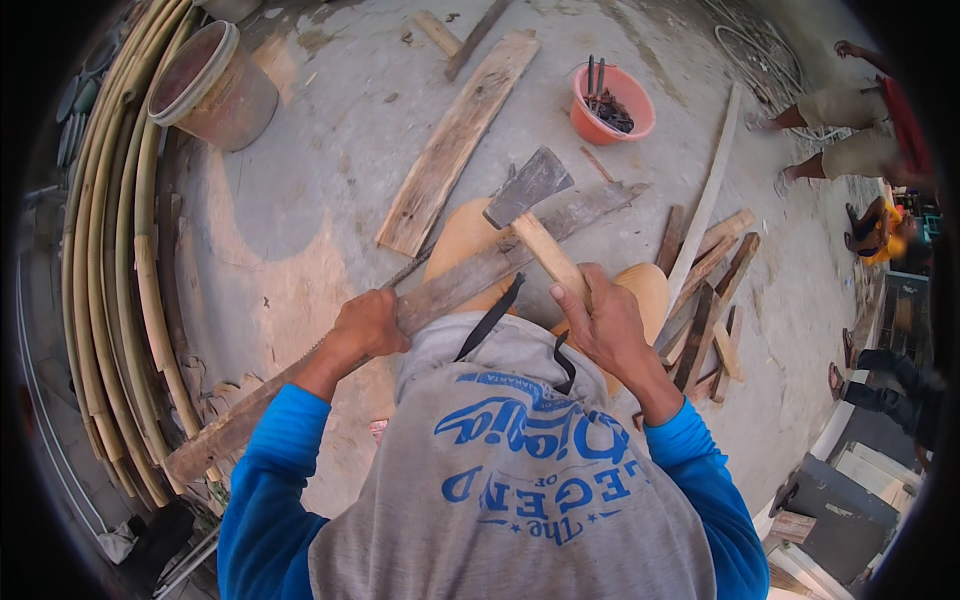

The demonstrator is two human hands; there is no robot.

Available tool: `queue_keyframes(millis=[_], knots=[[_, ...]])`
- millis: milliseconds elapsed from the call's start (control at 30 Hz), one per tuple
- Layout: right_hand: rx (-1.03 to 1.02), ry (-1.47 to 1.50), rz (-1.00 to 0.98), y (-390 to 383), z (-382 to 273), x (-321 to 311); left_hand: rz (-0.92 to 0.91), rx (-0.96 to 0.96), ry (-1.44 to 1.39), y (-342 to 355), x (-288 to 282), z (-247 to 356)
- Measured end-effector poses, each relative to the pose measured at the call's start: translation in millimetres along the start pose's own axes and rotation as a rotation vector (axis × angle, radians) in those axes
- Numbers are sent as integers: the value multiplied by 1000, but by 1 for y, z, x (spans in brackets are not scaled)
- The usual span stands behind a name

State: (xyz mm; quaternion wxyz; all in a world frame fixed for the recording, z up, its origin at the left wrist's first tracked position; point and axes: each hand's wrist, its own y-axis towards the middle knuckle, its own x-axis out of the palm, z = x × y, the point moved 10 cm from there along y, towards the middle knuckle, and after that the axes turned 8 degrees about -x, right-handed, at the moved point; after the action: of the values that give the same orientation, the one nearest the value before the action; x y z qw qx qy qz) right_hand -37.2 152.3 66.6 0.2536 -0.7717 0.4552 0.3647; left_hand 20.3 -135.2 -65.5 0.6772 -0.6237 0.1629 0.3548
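A long weathered board (235,420) lies diagonally across my lap, and my left hand (365,325) is closed around it near the middle. My right hand (605,320) grips the wooden handle of a hatchet-like tool (530,185), whose broad, dark metal head is raised over or against the board's far part; I cannot tell whether they touch. The thumb of that hand lies along the handle. Beyond my knees, a wide plank (455,140) rests on the concrete ground.
Bamboo poles (145,280) and a bucket (215,90) stand left. A pink basin (610,120) of dark metal pieces sits ahead. Wood scraps (710,330) and a pale strip (710,180) lie right. Several other people (840,140) are along the right edge, near a coiled hose (760,55).
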Motion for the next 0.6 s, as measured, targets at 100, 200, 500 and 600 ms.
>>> queue_keyframes(millis=[100,200,500,600], knots=[[-252,0,134,-7,-31,-11,5,27,-21,0,1,-1],[-319,-151,-1,-18,9,41,6,31,-44,-2,-3,0],[-81,-82,-128,29,-10,0,24,-18,-67,0,15,-9],[-340,11,182,25,-51,-37,-6,-6,-91,-7,6,-2]])
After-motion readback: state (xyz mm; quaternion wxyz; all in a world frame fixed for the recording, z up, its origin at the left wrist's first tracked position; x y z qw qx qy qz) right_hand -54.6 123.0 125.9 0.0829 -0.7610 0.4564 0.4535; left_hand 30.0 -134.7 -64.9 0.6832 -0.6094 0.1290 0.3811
